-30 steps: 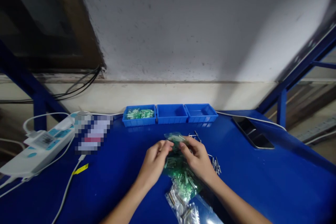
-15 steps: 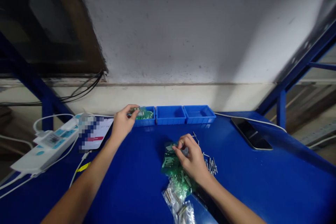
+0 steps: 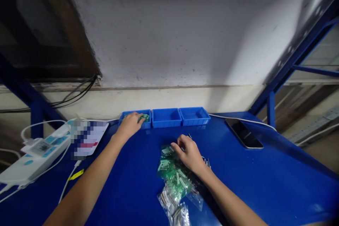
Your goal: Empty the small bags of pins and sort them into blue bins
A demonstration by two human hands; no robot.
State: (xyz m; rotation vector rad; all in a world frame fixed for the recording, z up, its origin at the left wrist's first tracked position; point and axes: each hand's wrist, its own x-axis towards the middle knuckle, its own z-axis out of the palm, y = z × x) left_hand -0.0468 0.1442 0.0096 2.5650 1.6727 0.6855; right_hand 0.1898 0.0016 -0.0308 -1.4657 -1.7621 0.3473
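Left hand overlaps rim of leftmost blue bin, right hand sits curled by green packets, grips indeterminable, tabletop between

Lit phone: left of our left hand, partly pixelated, and we read no words!
Charger label: farther left, too blurred for us.
Yellow tag: same side, no lettering we catch.
Dark phone: right of our right hand, nothing legible.

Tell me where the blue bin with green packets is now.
In the head view, the blue bin sits left of centre, leftmost of three by the wall, the left hand over it.
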